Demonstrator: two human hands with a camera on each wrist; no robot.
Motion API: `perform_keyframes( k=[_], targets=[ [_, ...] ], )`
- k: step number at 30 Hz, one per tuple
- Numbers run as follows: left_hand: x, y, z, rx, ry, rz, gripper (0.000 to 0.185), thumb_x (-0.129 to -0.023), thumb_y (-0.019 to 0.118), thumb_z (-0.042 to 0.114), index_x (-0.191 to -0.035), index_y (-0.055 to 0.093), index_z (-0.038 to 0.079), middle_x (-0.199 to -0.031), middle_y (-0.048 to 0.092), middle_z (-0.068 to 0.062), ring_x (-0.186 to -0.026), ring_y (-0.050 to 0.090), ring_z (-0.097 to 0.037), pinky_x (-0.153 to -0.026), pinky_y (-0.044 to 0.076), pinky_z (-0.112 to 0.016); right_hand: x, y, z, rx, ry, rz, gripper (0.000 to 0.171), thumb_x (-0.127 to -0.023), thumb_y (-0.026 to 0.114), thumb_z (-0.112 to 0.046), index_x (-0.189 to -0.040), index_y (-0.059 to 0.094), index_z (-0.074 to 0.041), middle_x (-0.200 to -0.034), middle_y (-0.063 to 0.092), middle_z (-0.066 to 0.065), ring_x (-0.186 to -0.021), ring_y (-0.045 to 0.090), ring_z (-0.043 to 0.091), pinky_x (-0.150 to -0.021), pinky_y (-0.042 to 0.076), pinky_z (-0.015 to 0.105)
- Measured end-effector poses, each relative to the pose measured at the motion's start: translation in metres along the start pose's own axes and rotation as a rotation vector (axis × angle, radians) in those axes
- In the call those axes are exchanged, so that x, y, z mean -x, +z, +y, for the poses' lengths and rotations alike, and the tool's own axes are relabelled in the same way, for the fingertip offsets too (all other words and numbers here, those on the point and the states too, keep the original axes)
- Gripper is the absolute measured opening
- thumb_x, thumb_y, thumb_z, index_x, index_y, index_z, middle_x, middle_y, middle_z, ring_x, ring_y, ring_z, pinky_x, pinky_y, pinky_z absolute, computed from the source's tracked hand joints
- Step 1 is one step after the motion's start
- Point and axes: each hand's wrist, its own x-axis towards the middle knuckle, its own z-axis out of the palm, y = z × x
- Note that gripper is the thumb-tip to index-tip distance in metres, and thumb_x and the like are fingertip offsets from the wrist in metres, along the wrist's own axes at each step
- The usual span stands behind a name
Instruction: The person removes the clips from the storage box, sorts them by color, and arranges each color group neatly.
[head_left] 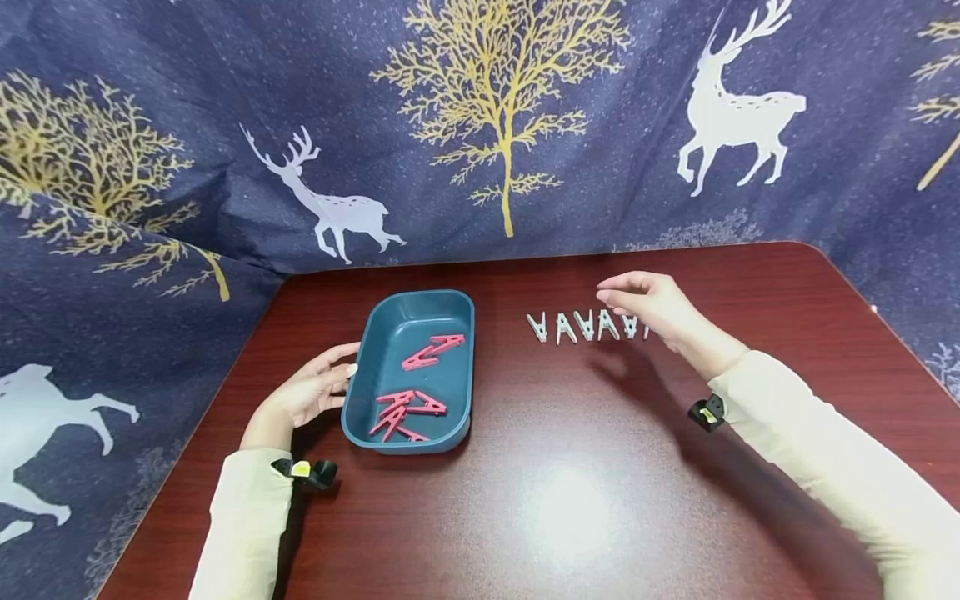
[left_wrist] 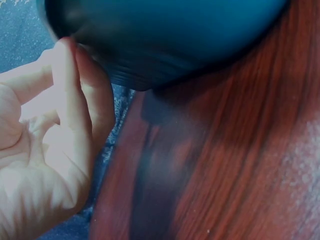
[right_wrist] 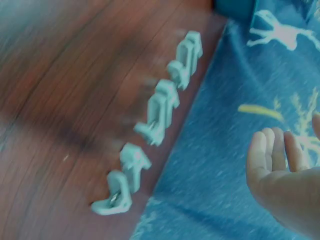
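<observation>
On the dark red wooden table (head_left: 540,400), the left hand (head_left: 307,392), fingers relaxed, touches a blue rectangular plastic bin (head_left: 386,367) left of centre, containing red plastic clothespins (head_left: 397,410); right of centre, the empty right hand (head_left: 660,312), fingers apart from the pale green plastic clothespins (right_wrist: 161,110), hovers near their row

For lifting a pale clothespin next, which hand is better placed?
Likely the right hand, seemingly empty, hovering by the pale clothespins; the left hand touches the blue bin, farther off.
</observation>
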Motion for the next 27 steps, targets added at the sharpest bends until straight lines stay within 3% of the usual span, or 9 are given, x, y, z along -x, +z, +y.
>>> perform_keyframes(
  k=[4, 8, 12, 19, 27],
  targets=[
    [0.0, 0.0, 0.001, -0.013, 0.001, -0.002, 0.048, -0.102, 0.043, 0.015, -0.146, 0.026, 0.011, -0.109, 0.064, 0.007, -0.092, 0.066, -0.009, -0.079, 0.055, -0.028, 0.007, 0.01, -0.008, 0.066, -0.045, -0.049, 0.037, -0.091, 0.064, -0.019, -0.119, 0.06, 0.005, -0.087, 0.064, -0.021, -0.08, 0.058, -0.003, -0.074, 0.05, 0.019],
    [0.001, -0.001, 0.002, -0.007, 0.002, -0.006, 0.045, -0.102, 0.042, 0.015, -0.145, 0.027, 0.012, -0.109, 0.065, 0.007, -0.092, 0.066, -0.009, -0.079, 0.055, -0.028, 0.012, 0.02, -0.016, 0.13, -0.079, -0.067, 0.033, -0.089, 0.066, -0.02, -0.116, 0.064, -0.001, -0.096, 0.068, -0.006, -0.078, 0.056, 0.0, -0.07, 0.047, 0.022],
    [0.0, -0.001, 0.002, -0.001, 0.003, -0.009, 0.042, -0.102, 0.043, 0.015, -0.143, 0.03, 0.015, -0.108, 0.065, 0.007, -0.091, 0.066, -0.009, -0.079, 0.055, -0.027, 0.015, 0.029, -0.022, 0.115, -0.092, -0.099, 0.029, -0.089, 0.067, -0.017, -0.114, 0.065, -0.002, -0.099, 0.069, 0.007, -0.072, 0.059, 0.002, -0.066, 0.048, 0.021],
    [0.0, -0.001, 0.001, -0.004, 0.005, -0.007, 0.041, -0.102, 0.042, 0.014, -0.142, 0.031, 0.016, -0.108, 0.065, 0.008, -0.092, 0.065, -0.008, -0.079, 0.055, -0.027, 0.021, 0.045, -0.032, 0.113, -0.125, -0.138, 0.027, -0.087, 0.069, -0.015, -0.11, 0.066, -0.001, -0.092, 0.07, 0.01, -0.07, 0.061, 0.004, -0.067, 0.051, 0.023],
    [0.0, 0.0, 0.0, -0.007, 0.005, -0.009, 0.041, -0.102, 0.042, 0.015, -0.142, 0.031, 0.016, -0.108, 0.065, 0.008, -0.093, 0.065, -0.009, -0.079, 0.055, -0.028, 0.023, 0.06, -0.042, 0.181, -0.222, -0.185, 0.025, -0.084, 0.071, -0.014, -0.106, 0.067, -0.001, -0.098, 0.071, 0.012, -0.083, 0.065, 0.013, -0.077, 0.051, 0.028]
  ],
)
